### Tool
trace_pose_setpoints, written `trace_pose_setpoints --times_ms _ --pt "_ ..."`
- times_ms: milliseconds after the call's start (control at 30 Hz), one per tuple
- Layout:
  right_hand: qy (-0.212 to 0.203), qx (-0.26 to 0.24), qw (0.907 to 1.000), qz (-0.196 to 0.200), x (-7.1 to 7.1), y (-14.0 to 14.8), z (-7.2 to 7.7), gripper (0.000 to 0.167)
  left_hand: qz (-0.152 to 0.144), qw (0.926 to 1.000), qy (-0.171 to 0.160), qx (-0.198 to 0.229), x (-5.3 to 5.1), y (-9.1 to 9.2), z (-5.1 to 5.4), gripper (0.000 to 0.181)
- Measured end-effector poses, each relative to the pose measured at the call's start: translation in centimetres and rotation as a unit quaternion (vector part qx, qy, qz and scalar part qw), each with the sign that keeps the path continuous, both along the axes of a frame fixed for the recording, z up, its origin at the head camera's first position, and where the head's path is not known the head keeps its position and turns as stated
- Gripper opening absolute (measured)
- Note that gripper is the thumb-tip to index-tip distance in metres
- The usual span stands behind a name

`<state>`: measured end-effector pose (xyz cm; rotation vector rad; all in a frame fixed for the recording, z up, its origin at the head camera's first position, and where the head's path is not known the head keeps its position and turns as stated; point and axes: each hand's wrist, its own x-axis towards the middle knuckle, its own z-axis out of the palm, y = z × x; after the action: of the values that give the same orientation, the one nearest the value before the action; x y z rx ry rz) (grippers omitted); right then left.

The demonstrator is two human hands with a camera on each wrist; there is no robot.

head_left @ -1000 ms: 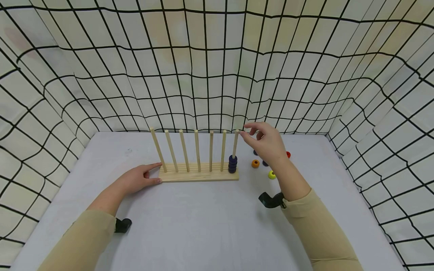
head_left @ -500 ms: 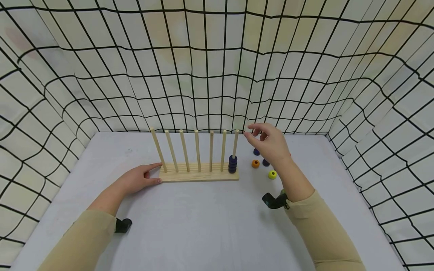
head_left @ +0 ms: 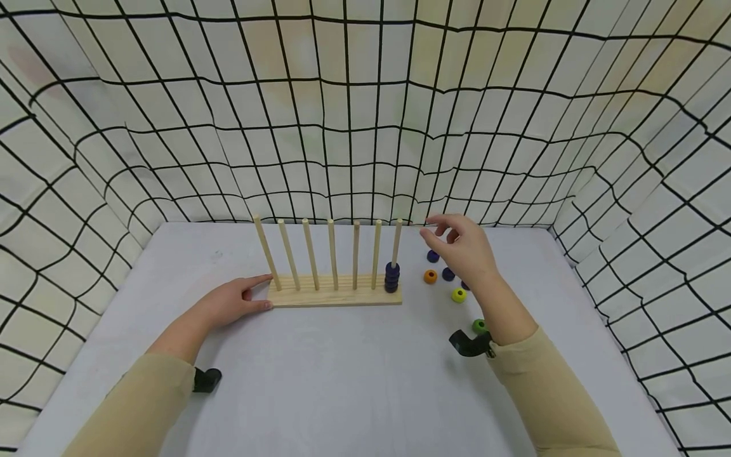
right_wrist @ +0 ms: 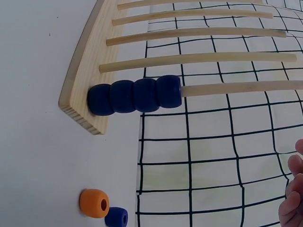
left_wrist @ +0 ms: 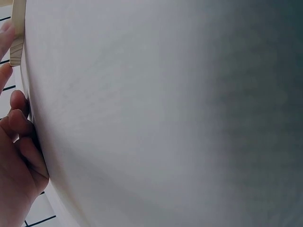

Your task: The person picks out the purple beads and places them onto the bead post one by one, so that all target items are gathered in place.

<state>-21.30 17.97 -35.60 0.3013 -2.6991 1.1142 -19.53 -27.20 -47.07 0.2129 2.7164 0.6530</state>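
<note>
A wooden peg stand (head_left: 335,299) with a row of upright pegs is on the white table. A stack of several dark blue beads (right_wrist: 135,95) fills the bottom of its rightmost peg. My left hand (head_left: 228,301) holds the stand's left end between thumb and forefinger; the left wrist view shows fingertips at the base's end (left_wrist: 17,49). To the right of the stand my right hand (head_left: 465,251) hovers in the air, fingers loosely bent and nothing between them. Beneath it lie an orange bead (head_left: 430,277), a yellow bead (head_left: 459,295) and blue beads (head_left: 448,274).
A green bead (head_left: 479,326) lies beside the right wrist, partly hidden by the forearm. A black net (head_left: 365,127) over a white backing rises behind the table and along both sides. Each wrist carries a black camera, such as the right wrist camera (head_left: 469,344).
My right hand has drawn away from the rightmost peg, to the right and slightly nearer me, uncovering the green bead and more blue beads. The red bead is now hidden. My left hand stays still.
</note>
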Motion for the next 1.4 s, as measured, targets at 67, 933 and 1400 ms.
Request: trace_pose_setpoints --times_ms 67,933,1400 --pt "-0.007 0.003 1.0 -0.004 0.0 0.2 -0.2 0.038 0.001 1.0 -0.002 0.001 0.0 0.0 0.0 0.082" --pt "-0.06 0.051 0.9966 -0.023 0.4 4.4 -3.2 0.045 0.004 1.0 -0.009 -0.001 -0.2 -0.1 -0.2 0.084" --pt "-0.09 0.093 0.991 -0.033 1.0 7.0 -4.7 0.046 0.001 1.0 -0.005 0.0 0.0 0.1 0.2 0.082"
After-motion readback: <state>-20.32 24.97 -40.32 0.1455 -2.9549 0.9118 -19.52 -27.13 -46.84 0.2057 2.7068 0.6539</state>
